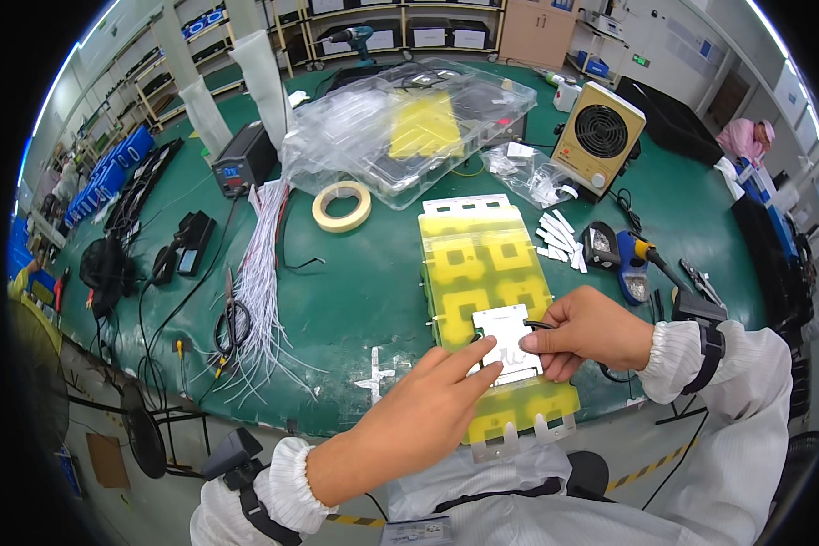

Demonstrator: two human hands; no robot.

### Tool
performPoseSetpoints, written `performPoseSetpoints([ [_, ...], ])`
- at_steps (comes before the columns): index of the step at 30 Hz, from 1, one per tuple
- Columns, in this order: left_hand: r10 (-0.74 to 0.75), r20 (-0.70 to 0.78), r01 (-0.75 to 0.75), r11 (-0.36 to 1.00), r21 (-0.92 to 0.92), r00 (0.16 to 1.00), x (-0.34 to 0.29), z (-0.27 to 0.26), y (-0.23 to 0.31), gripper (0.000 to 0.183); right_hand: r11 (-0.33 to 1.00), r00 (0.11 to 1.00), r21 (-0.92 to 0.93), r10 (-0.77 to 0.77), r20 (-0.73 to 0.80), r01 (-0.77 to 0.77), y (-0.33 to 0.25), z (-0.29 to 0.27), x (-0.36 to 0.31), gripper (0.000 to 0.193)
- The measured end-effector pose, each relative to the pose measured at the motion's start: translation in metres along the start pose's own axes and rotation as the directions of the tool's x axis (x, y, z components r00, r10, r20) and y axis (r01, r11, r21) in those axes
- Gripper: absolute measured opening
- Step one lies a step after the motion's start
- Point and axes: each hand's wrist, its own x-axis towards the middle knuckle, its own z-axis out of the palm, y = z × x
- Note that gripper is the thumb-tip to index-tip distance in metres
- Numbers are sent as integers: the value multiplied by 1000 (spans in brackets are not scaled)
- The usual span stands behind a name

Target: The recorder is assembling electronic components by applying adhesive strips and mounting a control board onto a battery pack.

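Head view: white plate [499,326] lying atop yellow block-shaped pack [453,264] on green tabletop [382,291], fastening unclear; left hand [419,400] grip released, touching plate; right hand [591,335] grip curled at plate's edge, hold uncertain.

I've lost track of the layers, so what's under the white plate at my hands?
A yellow panel shows past the near and far ends of the white plate; what the plate covers can't be seen.

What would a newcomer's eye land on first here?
Probably the yellow pack at the near edge of the green table, with left hand and right hand at its white plate. Next, the white wires to its left and the tan fan beyond it, right.
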Motion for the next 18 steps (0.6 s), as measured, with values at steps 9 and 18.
performPoseSetpoints([
  [9, -23, 62, 23, 1000, 9, 998, 0, -8, 3, 46, 1000, 999, -29, 1, 41, 0, 1, 0, 3, 35],
  [18, 19, 31, -21, 997, 68, 999, 7, -8, 3, 47, 999, 999, -26, 24, 22, -23, -3, 1, 3, 35],
])
